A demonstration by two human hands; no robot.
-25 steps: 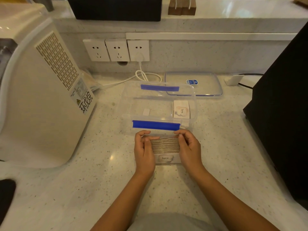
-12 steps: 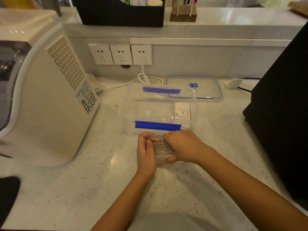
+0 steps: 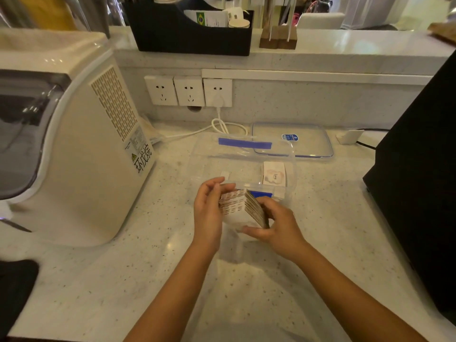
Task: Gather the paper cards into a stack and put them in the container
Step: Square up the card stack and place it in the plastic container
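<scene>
Both hands, left hand (image 3: 207, 213) and right hand (image 3: 274, 223), pinch the card stack (image 3: 243, 208) at mid-frame, squaring it for the open container (image 3: 291, 174) just behind.

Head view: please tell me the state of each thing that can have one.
container: open, one card inside
lid: off, flat behind the container
card stack: gathered, tilted, lifted
left hand: holding the stack
right hand: holding the stack
sockets: one has a plug in
</scene>
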